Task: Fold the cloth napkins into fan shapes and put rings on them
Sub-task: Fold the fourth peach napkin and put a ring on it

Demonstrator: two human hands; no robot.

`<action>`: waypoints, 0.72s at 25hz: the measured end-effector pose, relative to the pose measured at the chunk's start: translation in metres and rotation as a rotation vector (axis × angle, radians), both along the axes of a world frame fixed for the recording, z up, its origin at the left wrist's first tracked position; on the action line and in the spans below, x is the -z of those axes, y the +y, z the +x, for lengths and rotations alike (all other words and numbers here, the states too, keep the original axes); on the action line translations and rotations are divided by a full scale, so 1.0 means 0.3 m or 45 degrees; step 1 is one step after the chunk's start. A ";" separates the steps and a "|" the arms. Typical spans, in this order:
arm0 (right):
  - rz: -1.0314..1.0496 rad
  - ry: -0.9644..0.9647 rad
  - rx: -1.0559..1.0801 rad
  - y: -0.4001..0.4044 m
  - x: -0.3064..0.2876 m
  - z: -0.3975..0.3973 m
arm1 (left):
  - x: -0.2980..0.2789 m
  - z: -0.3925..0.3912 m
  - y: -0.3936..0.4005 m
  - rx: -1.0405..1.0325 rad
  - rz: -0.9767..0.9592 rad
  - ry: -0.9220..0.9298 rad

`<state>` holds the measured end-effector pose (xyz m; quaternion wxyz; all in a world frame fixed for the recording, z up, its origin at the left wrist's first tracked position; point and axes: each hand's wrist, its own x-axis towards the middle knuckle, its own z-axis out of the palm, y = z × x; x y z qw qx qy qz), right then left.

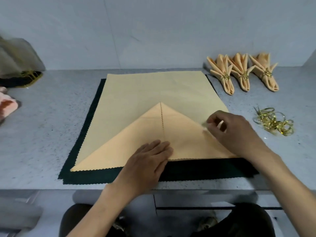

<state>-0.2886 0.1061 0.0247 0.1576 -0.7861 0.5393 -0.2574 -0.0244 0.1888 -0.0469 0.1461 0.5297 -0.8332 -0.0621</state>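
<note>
On the speckled grey countertop (pixel 51 134) a peach cloth napkin (pixel 153 89) with pinked, zigzag edges lies flat over a dark green cloth (pixel 95 177), its two near corners folded in to a point. Left hand (pixel 147 165) presses flat at the centre seam; right hand (pixel 234 130) pinches the right fold's edge. Three ringed fan napkins (pixel 242 74) and loose gold rings (pixel 273 121) sit to the right, below a pale grey wall (pixel 153 31).

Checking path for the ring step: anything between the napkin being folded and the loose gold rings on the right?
Nothing visible. Bare counter separates the napkin from the rings. The right hand pinches the napkin's right fold; the left hand presses its centre.
</note>
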 end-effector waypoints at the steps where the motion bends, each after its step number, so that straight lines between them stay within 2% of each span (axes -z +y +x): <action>1: 0.062 -0.144 -0.160 0.022 0.009 0.098 | -0.006 0.003 0.000 -0.014 0.088 0.078; 3: 0.275 -0.216 -0.393 0.064 0.055 0.253 | -0.027 0.011 -0.001 0.013 0.246 0.276; 5: 0.333 -0.131 -0.391 0.067 0.093 0.319 | -0.060 0.016 -0.005 0.009 0.440 0.591; 7: 0.333 -0.072 -0.337 0.050 0.105 0.323 | -0.100 0.012 0.006 -0.102 0.592 0.918; 10: 0.242 0.053 -0.364 0.058 0.121 0.330 | -0.125 0.025 0.023 -0.209 0.505 1.130; 12: 0.145 0.141 -0.378 0.072 0.134 0.337 | -0.149 0.062 0.016 -0.199 0.396 1.101; 14: 0.114 0.108 -0.340 0.080 0.139 0.333 | -0.177 0.126 -0.017 -0.222 0.309 0.998; 18: -0.025 0.109 -0.450 0.104 0.151 0.332 | -0.191 0.364 -0.124 -0.254 0.315 0.489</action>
